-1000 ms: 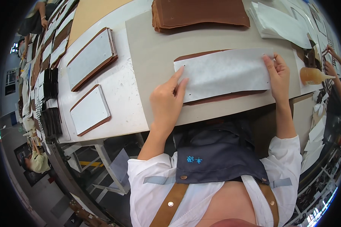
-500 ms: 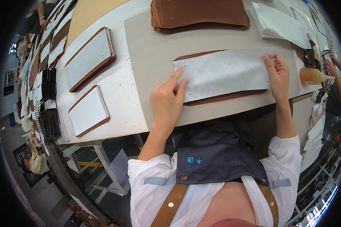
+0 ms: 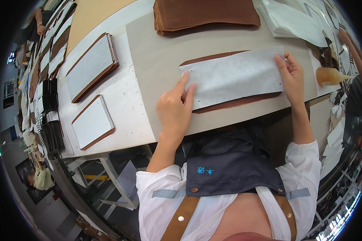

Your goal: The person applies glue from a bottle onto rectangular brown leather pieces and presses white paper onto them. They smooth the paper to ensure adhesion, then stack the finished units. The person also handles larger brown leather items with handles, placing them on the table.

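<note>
Both hands at a white sheet (image 3: 233, 78) lying over brown leather (image 3: 239, 102) on the grey board (image 3: 149, 52).
The left hand (image 3: 175, 96) has its index finger and thumb spread apart along the sheet's left edge, the index fingertip near a small hole at the upper corner; whether it grips, I cannot tell. The right hand (image 3: 289, 72) pinches the right edge, thumb on top, other fingers bent behind. Beyond the sheet lie a brown stack (image 3: 207, 16) and a white pile (image 3: 291, 24); an amber bottle (image 3: 327, 76) rests near the right hand.
</note>
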The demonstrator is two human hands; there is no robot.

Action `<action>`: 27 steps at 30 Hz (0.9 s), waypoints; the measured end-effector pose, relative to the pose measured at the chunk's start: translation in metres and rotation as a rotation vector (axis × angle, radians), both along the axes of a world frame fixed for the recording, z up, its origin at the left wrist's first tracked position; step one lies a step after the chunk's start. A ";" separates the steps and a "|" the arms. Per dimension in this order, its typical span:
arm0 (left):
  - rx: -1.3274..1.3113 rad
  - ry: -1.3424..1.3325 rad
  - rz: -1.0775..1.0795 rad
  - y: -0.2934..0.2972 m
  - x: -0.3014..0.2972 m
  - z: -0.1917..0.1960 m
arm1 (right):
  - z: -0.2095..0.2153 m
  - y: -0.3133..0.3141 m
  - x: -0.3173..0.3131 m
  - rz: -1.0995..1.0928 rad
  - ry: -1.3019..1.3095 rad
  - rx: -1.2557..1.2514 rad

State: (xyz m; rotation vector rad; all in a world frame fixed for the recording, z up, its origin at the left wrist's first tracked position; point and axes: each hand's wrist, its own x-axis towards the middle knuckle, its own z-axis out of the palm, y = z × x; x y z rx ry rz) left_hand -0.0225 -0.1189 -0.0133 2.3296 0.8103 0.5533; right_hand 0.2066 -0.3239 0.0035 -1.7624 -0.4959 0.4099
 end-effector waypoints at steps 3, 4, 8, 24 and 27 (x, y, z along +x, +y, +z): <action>0.040 -0.003 -0.009 0.000 -0.001 -0.002 | -0.001 0.000 0.000 0.003 0.000 0.005; 0.053 -0.004 -0.013 0.000 -0.001 -0.002 | -0.001 0.000 0.000 0.003 -0.001 -0.003; 0.072 0.006 -0.021 0.001 -0.002 -0.002 | -0.001 -0.002 0.001 0.013 -0.028 -0.028; 0.010 0.008 -0.025 0.000 -0.002 -0.002 | 0.015 -0.002 -0.008 0.045 -0.295 -0.332; -0.003 0.010 -0.029 0.000 -0.001 -0.002 | -0.001 -0.005 -0.003 0.112 -0.618 -0.196</action>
